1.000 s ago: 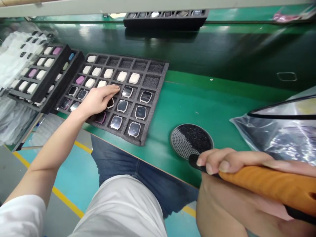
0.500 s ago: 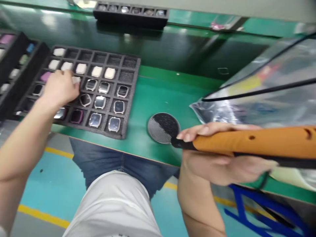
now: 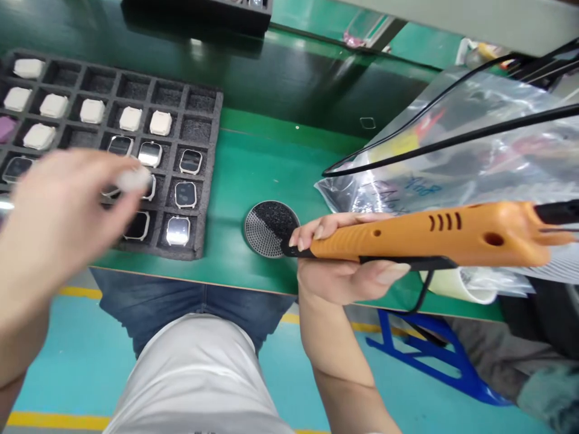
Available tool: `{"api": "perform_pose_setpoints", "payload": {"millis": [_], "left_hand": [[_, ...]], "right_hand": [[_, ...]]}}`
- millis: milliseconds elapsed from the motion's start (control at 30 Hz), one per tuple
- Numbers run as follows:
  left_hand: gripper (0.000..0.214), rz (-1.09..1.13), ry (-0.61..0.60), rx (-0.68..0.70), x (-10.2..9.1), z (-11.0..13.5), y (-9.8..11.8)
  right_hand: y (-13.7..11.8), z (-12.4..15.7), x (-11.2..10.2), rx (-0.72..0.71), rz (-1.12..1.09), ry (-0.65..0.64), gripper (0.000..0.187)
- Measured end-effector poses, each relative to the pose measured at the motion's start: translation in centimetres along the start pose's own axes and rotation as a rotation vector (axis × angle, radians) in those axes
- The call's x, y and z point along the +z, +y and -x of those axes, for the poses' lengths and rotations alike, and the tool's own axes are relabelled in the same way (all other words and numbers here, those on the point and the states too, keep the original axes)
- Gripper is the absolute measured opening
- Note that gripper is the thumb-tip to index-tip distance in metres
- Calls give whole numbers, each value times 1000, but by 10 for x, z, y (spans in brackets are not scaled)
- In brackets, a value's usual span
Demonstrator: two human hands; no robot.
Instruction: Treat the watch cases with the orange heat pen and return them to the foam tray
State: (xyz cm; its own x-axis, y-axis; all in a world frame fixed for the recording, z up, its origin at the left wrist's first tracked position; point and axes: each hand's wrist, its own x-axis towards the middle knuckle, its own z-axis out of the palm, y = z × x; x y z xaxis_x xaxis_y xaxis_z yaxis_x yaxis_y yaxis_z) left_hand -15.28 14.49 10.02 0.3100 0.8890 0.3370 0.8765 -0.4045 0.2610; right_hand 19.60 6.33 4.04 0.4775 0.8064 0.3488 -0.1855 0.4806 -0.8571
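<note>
My right hand (image 3: 348, 265) is wrapped round an orange electric screwdriver (image 3: 434, 235) that lies level, its black tip at the edge of a round perforated pad (image 3: 266, 228) on the green bench. My left hand (image 3: 63, 205) is blurred and raised in front of a black foam tray (image 3: 199, 181), its fingers pinched on a small white watch case (image 3: 133, 179). The tray's compartments hold white cases at the back and dark-faced watches (image 3: 186, 194) at the front.
A clear plastic bag (image 3: 452, 144) with black cables (image 3: 443, 141) over it lies to the right on the green bench (image 3: 257, 157). Another black tray (image 3: 203, 12) stands at the far edge. A blue frame (image 3: 429, 355) sits below the bench.
My left hand has lifted away from the tray toward me with a white case in its fingers. The view swung right, and the screwdriver rose and levelled out by the round pad.
</note>
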Motion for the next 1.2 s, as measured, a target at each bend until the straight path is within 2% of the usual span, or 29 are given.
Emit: {"api": "perform_pose_setpoints", "payload": {"millis": [67,133,200,267,400,533,633,733,1200], "left_hand": [[24,86,-93,267,12,27,48],[28,101,-156,417,31,49,86],[28,129,-172,505,52,63,110],[26,164,-160,532,71,71,122],[23,213,-116,482,93,80,128],[22,285,-54,451,105,86,129],[23,311,-1,449,112,89,129],[23,308,30,449,115,90,130],[23,354,51,436,117,89,133]], "right_hand": [[1,0,-1,2,14,-8,52],[4,1,-2,-4,23,-10,54],[6,2,-2,-10,27,-9,54],[7,1,-1,-19,21,-8,54],[-5,0,3,-26,-6,-22,51],[-29,6,12,14,-14,-55,46],[-39,14,21,66,-3,-130,46],[-39,20,25,105,3,-209,46],[-36,21,23,157,44,-328,54]]}}
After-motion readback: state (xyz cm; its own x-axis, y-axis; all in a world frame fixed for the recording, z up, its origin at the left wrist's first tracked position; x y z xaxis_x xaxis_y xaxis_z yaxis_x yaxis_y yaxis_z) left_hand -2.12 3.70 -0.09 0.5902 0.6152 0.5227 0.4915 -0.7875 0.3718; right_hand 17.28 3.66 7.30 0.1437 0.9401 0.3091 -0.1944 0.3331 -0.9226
